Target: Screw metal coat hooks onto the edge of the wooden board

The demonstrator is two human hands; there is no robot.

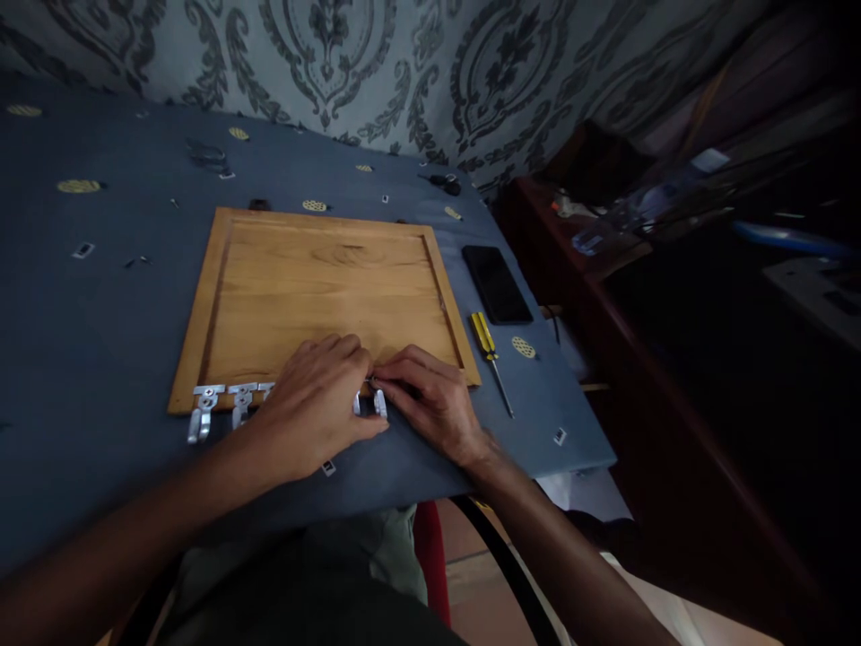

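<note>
Here's the board (323, 278) on the worktop (100, 341), hooks (205, 399) lined along its near edge; off right, the screwdriver (489, 348) lies nearer, the phone (498, 284) just beyond; screws (146, 260) sit left of the board, wall (417, 72) at the far side.

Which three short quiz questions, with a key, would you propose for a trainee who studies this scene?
1. True or false: the yellow-handled metal screwdriver lies off the framed rectangular wooden panel, to its right.
2. Which hand is nearer to the screwdriver?
A. the left hand
B. the right hand
3. Fill the gap with "upper" or "lower": in the picture, the silver metal fittings are along the panel's ____ edge.

Key: 1. True; 2. B; 3. lower
</note>
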